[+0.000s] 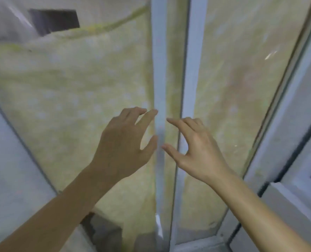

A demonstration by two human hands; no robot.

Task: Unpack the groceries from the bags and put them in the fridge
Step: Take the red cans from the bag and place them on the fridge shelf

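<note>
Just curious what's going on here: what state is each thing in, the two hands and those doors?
left hand: open, fingers spread, holding nothing
right hand: open, holding nothing
left door: shut, covered with yellowish cloth
right door: shut, meets the left at the middle

Single head-worn wide-angle view, looking forward and slightly down from close range. It faces two pale doors [233, 88] draped with a yellow-green patterned cloth [69, 79], the seam between them near frame centre. Both forearms enter from the bottom corners. Frame is motion-blurred. No second view to compare.
</note>
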